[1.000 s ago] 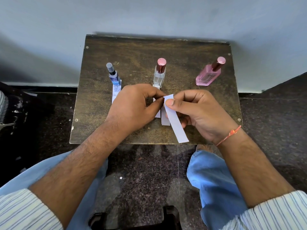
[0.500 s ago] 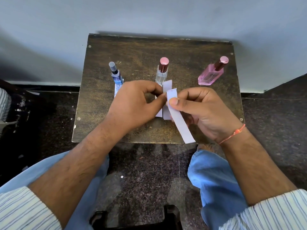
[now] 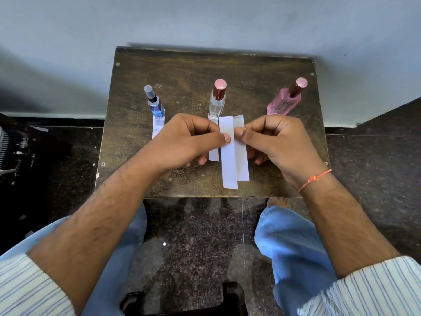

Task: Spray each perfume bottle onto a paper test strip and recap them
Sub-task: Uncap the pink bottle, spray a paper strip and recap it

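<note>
Three capped perfume bottles stand in a row on a small dark wooden table (image 3: 182, 65): a blue bottle (image 3: 156, 105) at left, a clear bottle (image 3: 217, 103) with a rose cap in the middle, a pink bottle (image 3: 283, 102) at right. A paper strip (image 3: 157, 126) lies in front of the blue bottle, another strip (image 3: 213, 153) in front of the clear one, partly hidden by my left hand. My left hand (image 3: 186, 142) pinches a white strip (image 3: 229, 160) held upright above the table. My right hand (image 3: 278, 144) pinches a second strip (image 3: 242, 163) just behind it.
The table stands against a pale wall (image 3: 205, 19). Dark speckled floor (image 3: 193, 236) surrounds it. My knees in blue trousers (image 3: 296, 242) sit below the table's front edge, with a dark stool (image 3: 182, 302) between them.
The two hand-held strips have come apart and turned upright, side by side. My hands have moved slightly apart, each now pinching one strip.
</note>
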`<move>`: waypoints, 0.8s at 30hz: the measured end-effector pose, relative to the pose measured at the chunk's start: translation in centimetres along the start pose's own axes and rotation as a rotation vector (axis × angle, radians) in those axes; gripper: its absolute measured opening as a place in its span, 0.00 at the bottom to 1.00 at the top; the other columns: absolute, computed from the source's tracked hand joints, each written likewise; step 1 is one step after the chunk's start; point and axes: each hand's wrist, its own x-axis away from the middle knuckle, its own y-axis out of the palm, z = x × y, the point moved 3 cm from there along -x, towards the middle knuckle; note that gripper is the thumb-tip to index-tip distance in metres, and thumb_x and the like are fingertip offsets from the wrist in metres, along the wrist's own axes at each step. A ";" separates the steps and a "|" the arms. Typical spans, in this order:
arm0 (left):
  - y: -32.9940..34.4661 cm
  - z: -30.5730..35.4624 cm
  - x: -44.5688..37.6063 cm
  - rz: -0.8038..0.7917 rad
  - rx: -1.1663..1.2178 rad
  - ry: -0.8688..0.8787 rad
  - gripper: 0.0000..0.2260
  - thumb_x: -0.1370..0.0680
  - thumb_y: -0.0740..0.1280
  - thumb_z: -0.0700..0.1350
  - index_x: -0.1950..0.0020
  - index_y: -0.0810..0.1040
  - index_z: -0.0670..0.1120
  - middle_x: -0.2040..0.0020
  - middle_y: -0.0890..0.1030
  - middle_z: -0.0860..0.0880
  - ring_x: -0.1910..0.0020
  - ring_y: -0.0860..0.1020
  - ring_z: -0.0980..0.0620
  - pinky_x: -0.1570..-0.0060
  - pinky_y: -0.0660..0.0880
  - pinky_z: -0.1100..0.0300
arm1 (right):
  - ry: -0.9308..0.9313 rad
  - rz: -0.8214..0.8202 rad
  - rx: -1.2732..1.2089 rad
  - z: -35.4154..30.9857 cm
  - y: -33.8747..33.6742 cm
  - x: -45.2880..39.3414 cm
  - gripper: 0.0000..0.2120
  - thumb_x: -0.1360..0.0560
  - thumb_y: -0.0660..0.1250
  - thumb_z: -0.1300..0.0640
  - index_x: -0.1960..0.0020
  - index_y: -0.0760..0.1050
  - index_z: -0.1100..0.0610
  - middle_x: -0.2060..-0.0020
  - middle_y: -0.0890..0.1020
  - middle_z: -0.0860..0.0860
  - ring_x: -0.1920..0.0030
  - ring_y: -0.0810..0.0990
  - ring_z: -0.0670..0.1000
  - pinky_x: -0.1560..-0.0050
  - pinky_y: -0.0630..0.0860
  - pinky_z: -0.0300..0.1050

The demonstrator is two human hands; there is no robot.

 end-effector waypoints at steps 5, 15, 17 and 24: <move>0.8 0.1 0.3 -0.082 -0.048 -0.018 0.09 0.20 0.75 0.46 0.48 0.89 0.40 0.77 0.75 0.50 0.79 0.68 0.56 0.76 0.62 0.66 | 0.009 -0.006 -0.011 0.5 0.5 -0.5 0.07 0.20 0.75 0.63 0.56 0.87 0.54 0.70 0.83 0.52 0.72 0.77 0.47 0.69 0.75 0.44; 0.4 0.1 0.1 0.001 -0.078 0.022 0.09 0.20 0.76 0.47 0.50 0.89 0.41 0.76 0.74 0.54 0.78 0.68 0.58 0.75 0.64 0.69 | -0.034 -0.031 -0.093 0.0 0.0 -0.3 0.03 0.20 0.76 0.57 0.53 0.86 0.53 0.68 0.84 0.52 0.71 0.77 0.52 0.71 0.73 0.45; 0.5 0.3 0.2 -0.019 -0.083 0.053 0.08 0.20 0.76 0.48 0.50 0.90 0.44 0.75 0.73 0.52 0.76 0.68 0.55 0.74 0.64 0.66 | -0.056 -0.076 -0.043 -0.1 0.3 -0.2 0.02 0.21 0.77 0.59 0.52 0.87 0.53 0.67 0.84 0.56 0.70 0.78 0.50 0.72 0.74 0.42; 0.6 0.1 0.2 -0.033 -0.091 0.070 0.06 0.20 0.76 0.50 0.50 0.91 0.50 0.74 0.74 0.53 0.73 0.66 0.51 0.69 0.63 0.60 | -0.066 -0.109 -0.002 0.1 -0.3 -0.3 0.04 0.22 0.77 0.60 0.55 0.86 0.55 0.66 0.84 0.52 0.67 0.79 0.49 0.71 0.75 0.41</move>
